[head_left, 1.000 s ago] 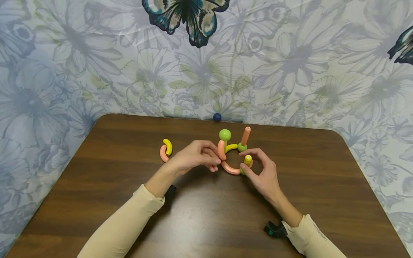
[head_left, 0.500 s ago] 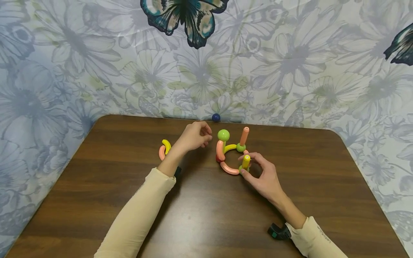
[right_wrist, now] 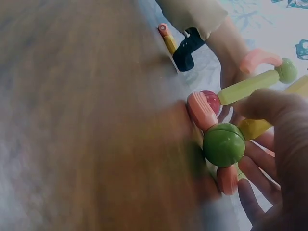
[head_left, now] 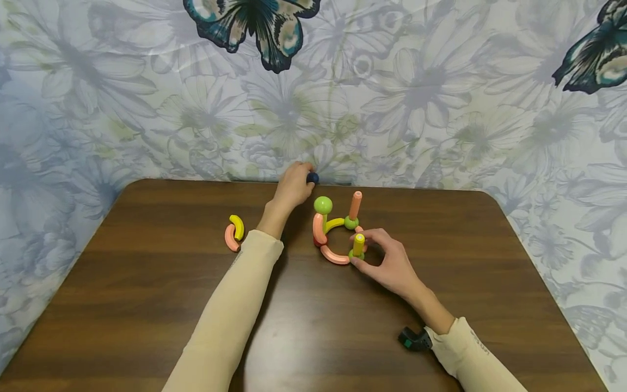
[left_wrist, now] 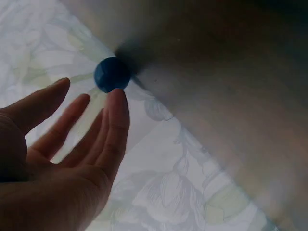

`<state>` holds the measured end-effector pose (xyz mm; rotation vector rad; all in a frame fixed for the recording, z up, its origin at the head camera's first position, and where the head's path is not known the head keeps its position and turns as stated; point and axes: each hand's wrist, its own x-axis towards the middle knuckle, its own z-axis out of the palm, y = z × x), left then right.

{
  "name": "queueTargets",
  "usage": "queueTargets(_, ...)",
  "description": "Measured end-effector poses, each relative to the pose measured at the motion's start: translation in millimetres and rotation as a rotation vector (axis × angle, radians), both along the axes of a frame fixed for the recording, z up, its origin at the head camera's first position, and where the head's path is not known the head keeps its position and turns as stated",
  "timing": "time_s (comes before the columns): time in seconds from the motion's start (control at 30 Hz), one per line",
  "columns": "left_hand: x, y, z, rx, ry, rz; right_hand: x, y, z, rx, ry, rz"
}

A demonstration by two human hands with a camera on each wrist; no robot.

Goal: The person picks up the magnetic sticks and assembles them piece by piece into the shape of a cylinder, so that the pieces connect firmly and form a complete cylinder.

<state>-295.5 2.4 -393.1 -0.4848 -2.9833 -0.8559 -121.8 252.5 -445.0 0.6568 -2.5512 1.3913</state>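
At the table's far edge, my left hand [head_left: 294, 185] reaches to a blue ball [head_left: 312, 178]. In the left wrist view its fingers [left_wrist: 118, 115] are loosely bent, with a fingertip right at the ball and the thumb apart from it. My right hand [head_left: 387, 264] holds the near right side of a ring of magnetic sticks and balls [head_left: 334, 256], thumb and forefinger around a green ball [right_wrist: 224, 145] with an upright yellow stick [head_left: 359, 244]. On the ring also stand an upright orange stick [head_left: 356, 206], a curved pink stick [head_left: 319, 228] and a raised green ball [head_left: 323, 204].
Left of the ring, a curved yellow stick [head_left: 237, 226] and a curved pink stick [head_left: 231, 238] lie side by side on the brown table [head_left: 303, 326]. A floral wall covering [head_left: 416, 130] stands right behind the table's far edge.
My left hand has left the ring's left side and moved away from me to the blue ball. The right hand has stayed at the ring. The head view has shifted slightly right.
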Motion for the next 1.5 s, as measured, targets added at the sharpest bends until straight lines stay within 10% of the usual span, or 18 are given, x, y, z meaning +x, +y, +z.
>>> queueTargets(0.57, -7.2, -3, -8.0, -0.115, -0.021, -0.112, -5.3, -3, -5.3, 0.036, 0.011, -0.001)
queueTargets(0.8, -5.7, -7, -1.0, 0.24, -0.099, -0.147, -4.3, 0, -4.7, 0.045, 0.016, -0.018)
queueTargets(1.03, 6.2, 2, 32.8, 0.602, -0.105, -0.387, -6.1, 4, -3.4, 0.047, 0.023, -0.022)
queueTargets(1.2, 14.5, 13, 47.5, 0.633, -0.141, -0.567, -6.1, 5, -2.8, 0.046, 0.032, -0.025)
queueTargets(1.5, 17.7, 17, 47.7, 0.586, -0.184, -0.626, -6.1, 5, -3.2, 0.047, 0.027, -0.03)
